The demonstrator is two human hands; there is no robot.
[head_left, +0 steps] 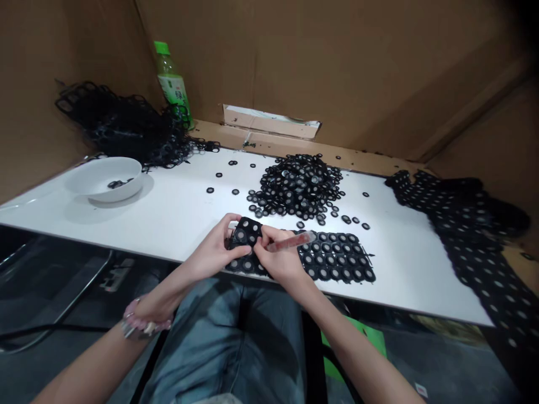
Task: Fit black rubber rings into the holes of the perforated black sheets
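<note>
A black sheet of joined round pieces with grey centres point(337, 258) lies along the table's front edge. Its left end is lifted and folded up, pinched between the thumb and fingers of my left hand point(213, 249). My right hand point(284, 259) grips a slim pen-shaped tool with a translucent reddish handle point(292, 241). The tool's tip is hidden by my fingers, which are at the lifted part of the sheet. Just behind the sheet is a heap of loose black rings with grey centres point(301, 185).
A white bowl point(113, 193) with a few black bits stands at the left. Behind it are a tangle of black ring-holed scrap point(130, 129) and a green-capped bottle point(173, 84). More dotted black sheets point(467, 224) hang over the right edge. Cardboard walls point(337, 73) enclose the table.
</note>
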